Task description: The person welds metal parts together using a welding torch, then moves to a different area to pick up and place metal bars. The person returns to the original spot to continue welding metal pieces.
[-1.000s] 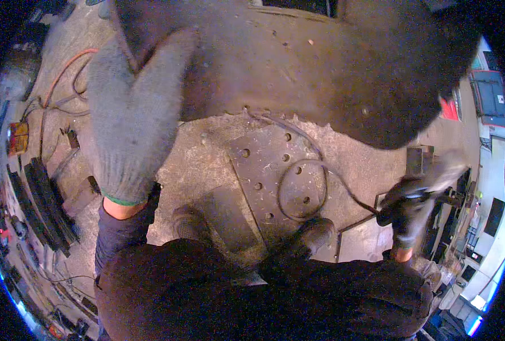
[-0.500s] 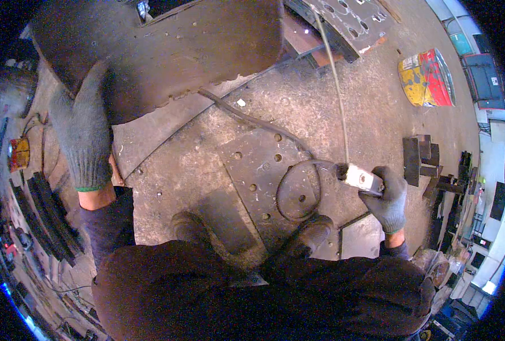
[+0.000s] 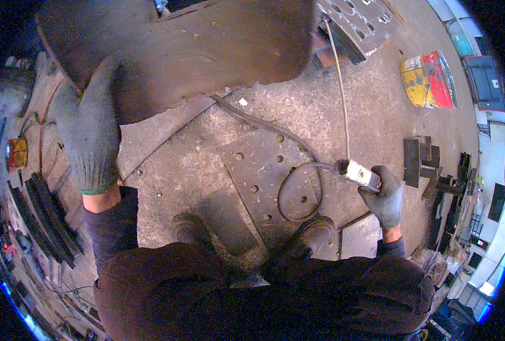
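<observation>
My gloved left hand (image 3: 96,136) grips the lower left edge of a large brown welding shield (image 3: 207,62), its fingers partly hidden. The shield has a ragged lower edge and a dark window opening at the top. At the right, my gloved right hand (image 3: 386,196) is closed round a worn, pale electrode holder (image 3: 359,173). A long, thin welding rod (image 3: 339,85) rises from the holder's tip toward a dark steel piece with holes (image 3: 360,17). From the holder a dark cable (image 3: 281,196) loops over the floor and runs behind the shield.
A drilled steel plate (image 3: 252,162) lies between and ahead of my boots (image 3: 318,233). A red and yellow bucket (image 3: 426,79) stands far right, with steel offcuts (image 3: 413,163) nearer. Long dark steel strips (image 3: 39,213) lie at the left beside a small yellow-red can (image 3: 17,153).
The shield and my left hand have shifted to the right. The rod's far end has moved slightly right and nearer, now against the steel piece's edge. My right hand has barely moved.
</observation>
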Motion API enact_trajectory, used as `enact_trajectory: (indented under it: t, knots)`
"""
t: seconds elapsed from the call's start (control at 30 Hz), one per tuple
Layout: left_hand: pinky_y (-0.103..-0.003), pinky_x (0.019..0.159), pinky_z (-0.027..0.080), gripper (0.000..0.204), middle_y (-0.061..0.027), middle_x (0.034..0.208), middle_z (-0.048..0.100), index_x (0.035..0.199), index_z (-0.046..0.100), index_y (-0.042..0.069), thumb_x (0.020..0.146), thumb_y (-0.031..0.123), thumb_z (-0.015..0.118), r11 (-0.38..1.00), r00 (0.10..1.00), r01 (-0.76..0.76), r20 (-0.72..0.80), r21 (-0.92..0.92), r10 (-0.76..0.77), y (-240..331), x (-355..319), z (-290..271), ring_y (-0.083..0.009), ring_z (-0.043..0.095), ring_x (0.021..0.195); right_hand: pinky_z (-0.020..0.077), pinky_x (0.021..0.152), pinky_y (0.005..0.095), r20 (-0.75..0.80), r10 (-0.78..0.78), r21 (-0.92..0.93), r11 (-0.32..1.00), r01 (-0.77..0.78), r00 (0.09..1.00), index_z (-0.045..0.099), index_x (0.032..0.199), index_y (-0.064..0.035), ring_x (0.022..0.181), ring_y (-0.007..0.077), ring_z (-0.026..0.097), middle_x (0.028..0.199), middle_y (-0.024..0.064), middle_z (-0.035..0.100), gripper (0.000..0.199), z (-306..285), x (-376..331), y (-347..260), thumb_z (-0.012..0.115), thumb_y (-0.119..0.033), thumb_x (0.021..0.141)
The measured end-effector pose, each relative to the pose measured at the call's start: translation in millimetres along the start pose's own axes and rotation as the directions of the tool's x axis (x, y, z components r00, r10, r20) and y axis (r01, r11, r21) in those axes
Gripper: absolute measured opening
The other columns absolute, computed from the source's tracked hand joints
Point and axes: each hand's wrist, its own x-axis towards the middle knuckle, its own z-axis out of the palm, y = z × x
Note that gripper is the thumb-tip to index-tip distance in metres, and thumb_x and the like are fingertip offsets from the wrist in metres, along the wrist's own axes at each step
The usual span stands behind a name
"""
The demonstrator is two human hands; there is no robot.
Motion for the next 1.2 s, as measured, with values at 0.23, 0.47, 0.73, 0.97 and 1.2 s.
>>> enact_trajectory:
  t: [0.23,0.47,0.73,0.97,1.2]
  knots:
    - [-0.034,0.086,0.053,0.032,-0.0126,0.104,0.077,0.113,0.073,-0.005,0.095,0.021,0.069,0.972,0.993,-0.091,0.047,-0.219,0.104,17.6,-15.2,19.9,-0.0191,0.07,0.094,0.0538,0.064,0.0371,-0.012,-0.008,0.003,1.0,0.008,1.0,0.066,0.097,-0.0017,0.07,0.0305,0.07,0.08,0.0173,0.068,0.035,2.0,4.2,5.0,0.08,-0.006,0.065]
    - [-0.036,0.071,0.052,0.026,-0.0076,0.085,0.073,0.102,0.072,-0.003,0.095,0.022,0.067,0.973,0.968,-0.142,0.181,-0.184,0.175,41.8,-33.1,35.4,-0.018,0.066,0.078,0.0589,0.068,0.0432,0.061,0.015,-0.022,1.0,-0.014,0.998,0.069,0.105,-0.0084,0.08,0.0357,0.074,0.091,0.0161,0.074,0.042,-3.1,4.4,10.0,0.088,-0.024,0.071]
    - [-0.038,0.087,0.053,0.033,-0.0134,0.104,0.076,0.114,0.072,-0.003,0.093,0.022,0.071,0.983,0.949,-0.153,0.263,-0.098,0.174,59.3,-45.1,34.7,-0.0264,0.07,0.095,0.0574,0.077,0.0426,0.087,0.066,0.049,0.996,-0.07,0.994,0.068,0.109,-0.006,0.088,0.0375,0.071,0.096,0.0169,0.072,0.046,2.5,1.7,17.8,0.087,-0.023,0.07]
    - [-0.037,0.088,0.052,0.029,-0.0114,0.105,0.076,0.113,0.073,-0.001,0.094,0.021,0.07,0.966,0.931,-0.225,0.266,-0.125,0.251,55.2,-43.2,38.1,-0.0249,0.07,0.094,0.058,0.077,0.0395,0.047,0.092,0.101,0.99,-0.097,0.995,0.068,0.118,-0.0066,0.089,0.0297,0.073,0.098,0.0128,0.075,0.053,11.6,-9.4,33.3,0.087,-0.026,0.072]
    - [-0.047,0.059,0.045,0.033,-0.0189,0.065,0.06,0.086,0.066,-0.003,0.093,0.029,0.067,0.941,0.932,-0.272,0.188,-0.201,0.31,49.3,-41.9,44.6,-0.0364,0.06,0.061,0.058,0.075,0.0386,0.016,0.149,0.188,0.971,-0.15,0.989,0.069,0.113,-0.0087,0.088,0.0283,0.074,0.098,0.0139,0.075,0.048,4.1,-11.4,16.4,0.087,-0.026,0.072]
